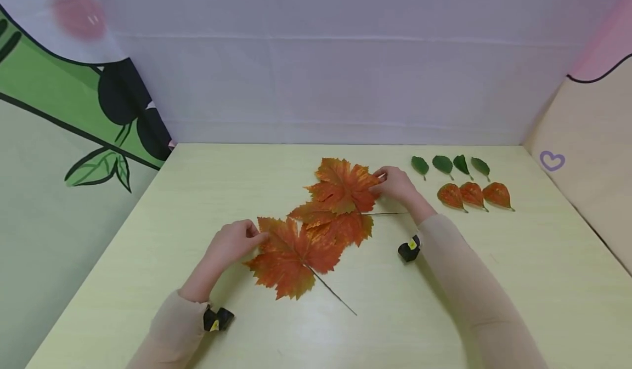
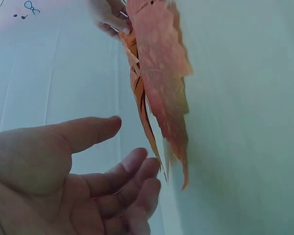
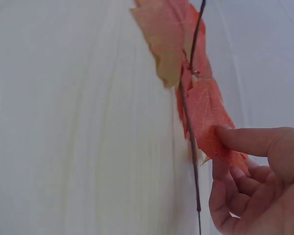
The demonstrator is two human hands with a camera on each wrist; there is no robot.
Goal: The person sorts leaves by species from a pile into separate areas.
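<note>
Three large orange maple leaves with thin dark stems overlap in a slanting row on the table. My right hand point(image 1: 393, 183) pinches the right edge of the farthest leaf point(image 1: 340, 185); in the right wrist view its thumb point(image 3: 242, 139) lies on the leaf's face, with fingers beneath. The middle leaf point(image 1: 353, 229) lies partly covered. Beside the left edge of the nearest leaf point(image 1: 291, 254) is my left hand point(image 1: 234, 243). In the left wrist view, the thumb and fingers of that hand point(image 2: 78, 181) are apart, with nothing between them. The nearest leaf's stem point(image 1: 332, 288) points toward me.
At the back right of the pale wooden table point(image 1: 395, 325), several small green leaves point(image 1: 443, 164) lie in a row. Below them sit three small orange leaves point(image 1: 472, 194). A pale cloth point(image 1: 316, 84) hangs behind the table, with printed cloth at both sides.
</note>
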